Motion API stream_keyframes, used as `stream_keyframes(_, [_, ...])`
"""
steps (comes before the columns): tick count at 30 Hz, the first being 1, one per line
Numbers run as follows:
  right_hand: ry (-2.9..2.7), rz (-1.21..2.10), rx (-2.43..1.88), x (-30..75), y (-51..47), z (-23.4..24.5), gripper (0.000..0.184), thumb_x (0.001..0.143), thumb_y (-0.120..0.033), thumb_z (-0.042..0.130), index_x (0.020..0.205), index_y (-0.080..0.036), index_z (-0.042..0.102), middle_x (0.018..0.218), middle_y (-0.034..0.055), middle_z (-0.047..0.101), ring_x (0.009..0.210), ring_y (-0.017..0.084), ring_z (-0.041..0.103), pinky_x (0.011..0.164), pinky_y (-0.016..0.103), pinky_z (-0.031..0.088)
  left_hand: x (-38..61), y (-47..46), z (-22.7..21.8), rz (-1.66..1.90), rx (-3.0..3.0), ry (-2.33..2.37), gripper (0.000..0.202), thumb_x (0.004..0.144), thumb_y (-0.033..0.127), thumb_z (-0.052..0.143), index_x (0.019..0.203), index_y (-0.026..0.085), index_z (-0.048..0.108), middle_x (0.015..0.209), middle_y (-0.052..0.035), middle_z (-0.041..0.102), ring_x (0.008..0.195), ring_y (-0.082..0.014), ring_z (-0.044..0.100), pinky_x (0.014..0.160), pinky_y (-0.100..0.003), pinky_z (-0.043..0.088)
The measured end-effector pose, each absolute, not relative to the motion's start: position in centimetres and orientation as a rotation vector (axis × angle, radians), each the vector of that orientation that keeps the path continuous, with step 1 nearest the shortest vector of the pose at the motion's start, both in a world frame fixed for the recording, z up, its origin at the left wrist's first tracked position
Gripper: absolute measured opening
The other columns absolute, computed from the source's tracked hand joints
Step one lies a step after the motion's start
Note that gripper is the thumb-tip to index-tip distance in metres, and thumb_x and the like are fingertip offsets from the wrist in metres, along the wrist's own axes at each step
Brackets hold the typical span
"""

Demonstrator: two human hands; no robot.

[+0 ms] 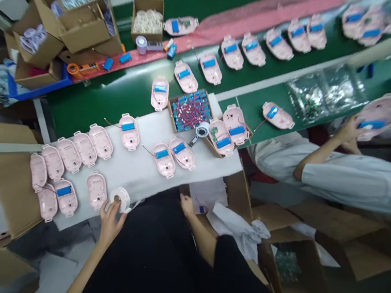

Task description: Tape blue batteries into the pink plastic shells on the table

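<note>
My left hand (112, 220) has its fingers curled on a roll of white tape (124, 198), which stands at the front edge of the white-covered table (123, 162). A loose tape end trails off to its right. Beside the roll lies a pink plastic shell (97, 190) without a blue battery. My right hand (187, 206) is low by my body, at the front of the table near an open carton; its fingers are bent together, and what they hold, if anything, is too small to make out. Two pink shells with blue batteries (164, 159) lie on the sheet above it.
Several pink shells (69, 154) line the left side. A box of wired blue batteries (191, 111) stands at the back, with more shells on the green conveyor (110, 97). Open cartons (239, 197) crowd the floor. At right, a co-worker's hands (348, 132) hold a shell.
</note>
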State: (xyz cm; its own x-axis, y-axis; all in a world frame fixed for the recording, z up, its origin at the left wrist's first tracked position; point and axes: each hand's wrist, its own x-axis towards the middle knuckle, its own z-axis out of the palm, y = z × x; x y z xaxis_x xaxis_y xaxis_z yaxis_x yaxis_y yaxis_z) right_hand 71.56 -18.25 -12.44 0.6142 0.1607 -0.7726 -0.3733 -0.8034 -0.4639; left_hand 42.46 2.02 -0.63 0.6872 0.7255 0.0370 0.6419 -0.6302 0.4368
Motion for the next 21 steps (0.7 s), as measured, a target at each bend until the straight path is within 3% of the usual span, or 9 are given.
stream_keyframes(2, [-0.037,1.106,-2.203,72.3,-16.1,-10.7,0.040,0.084,-0.051,0.065,0.060,-0.024,0.047,0.059,-0.0004,0.054,0.066,0.020,0.054,0.065,0.029,0.044,43.1,2.4,-0.6,0.358,2.466,1.121,0.034,0.097,0.037,0.058,0.126,0.018,0.062,0.118,-0.0140,0.071,0.133,-0.0341,0.052,0.116,-0.059,0.037])
stream_keyframes(5, [-0.335,1.009,-2.194,73.8,-11.3,-9.0,0.032,0.080,-0.053,0.071,0.080,-0.024,0.057,0.080,0.0017,0.065,0.077,0.021,0.059,0.074,0.029,0.046,44.2,3.2,-0.3,0.425,2.392,1.162,0.035,0.097,0.037,0.058,0.127,0.018,0.061,0.119,-0.0137,0.070,0.132,-0.0329,0.052,0.119,-0.060,0.035])
stream_keyframes(8, [-0.097,1.111,-2.245,74.9,-6.9,-8.6,0.036,0.087,-0.055,0.068,0.095,-0.021,0.057,0.083,0.0058,0.068,0.070,0.021,0.063,0.069,0.029,0.046,44.9,3.7,-0.2,0.468,2.335,1.214,0.036,0.097,0.038,0.059,0.127,0.018,0.062,0.118,-0.0139,0.070,0.137,-0.0341,0.047,0.119,-0.061,0.035])
stream_keyframes(12, [0.121,1.267,-2.133,74.7,-4.7,-8.1,0.030,0.096,-0.047,0.061,0.089,-0.019,0.055,0.064,0.0037,0.064,0.051,0.018,0.058,0.056,0.028,0.042,44.7,3.4,-0.6,0.530,2.283,1.304,0.037,0.096,0.038,0.059,0.127,0.017,0.062,0.121,-0.0155,0.069,0.142,-0.0373,0.041,0.115,-0.062,0.039])
stream_keyframes(17, [0.003,1.258,-1.919,74.0,-4.3,-5.9,0.031,0.097,-0.043,0.061,0.078,-0.018,0.057,0.058,0.0015,0.063,0.048,0.014,0.055,0.050,0.024,0.039,43.5,2.6,-2.2,0.580,2.222,1.343,0.037,0.093,0.037,0.058,0.124,0.018,0.066,0.120,-0.0160,0.070,0.137,-0.0390,0.048,0.109,-0.062,0.046])
stream_keyframes(21, [-0.030,1.236,-1.747,76.7,2.2,-4.7,0.032,0.096,-0.042,0.066,0.076,-0.018,0.057,0.055,-0.0007,0.059,0.047,0.012,0.051,0.050,0.023,0.038,42.9,2.3,-3.0,0.521,2.161,1.405,0.037,0.091,0.038,0.057,0.120,0.018,0.069,0.118,-0.0158,0.072,0.132,-0.0399,0.053,0.105,-0.062,0.050])
